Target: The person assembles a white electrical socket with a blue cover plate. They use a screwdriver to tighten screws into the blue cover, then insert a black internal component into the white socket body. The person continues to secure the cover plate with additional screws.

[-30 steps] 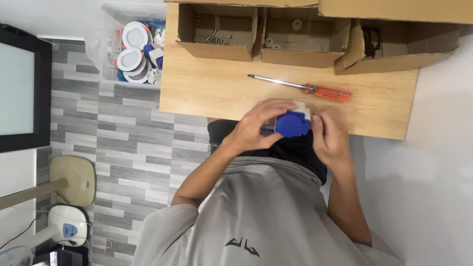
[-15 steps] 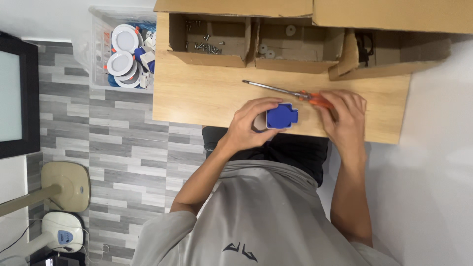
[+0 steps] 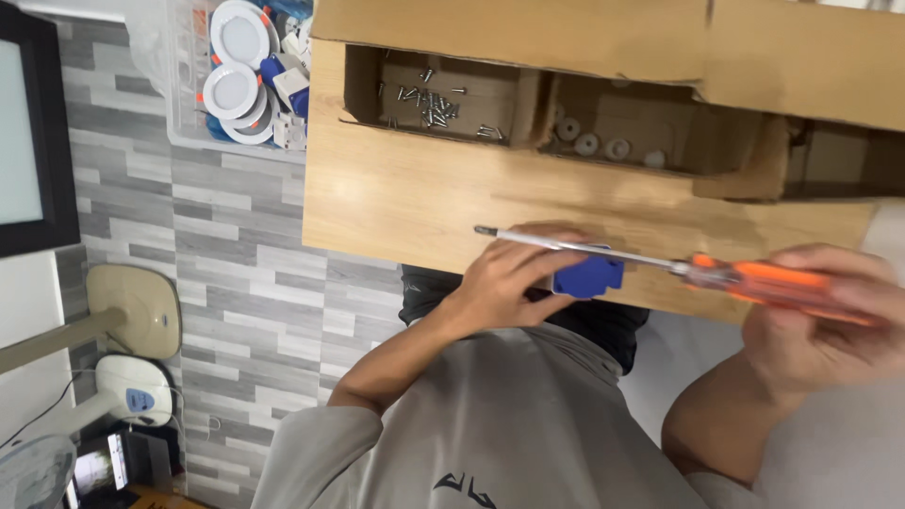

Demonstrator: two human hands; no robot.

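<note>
The left hand (image 3: 514, 283) is wrapped around a small blue plastic part (image 3: 589, 277), fingers curled over it, holding it at the near edge of the wooden tabletop (image 3: 405, 203). The right hand (image 3: 830, 320) grips the orange handle of a screwdriver (image 3: 716, 273); its thin metal shaft runs across above the left hand's knuckles, the tip ending over the tabletop just beyond them. Whether the shaft touches the knuckles cannot be told. At the far side of the tabletop stand open cardboard boxes: one (image 3: 443, 94) holds a scatter of small screws (image 3: 429, 99), the next (image 3: 650, 123) holds a few white round pieces (image 3: 586, 143). Beside the tabletop, a clear plastic bin (image 3: 184, 104) on the grey tiled floor (image 3: 236, 283) contains round white light fittings (image 3: 240, 36).
</note>
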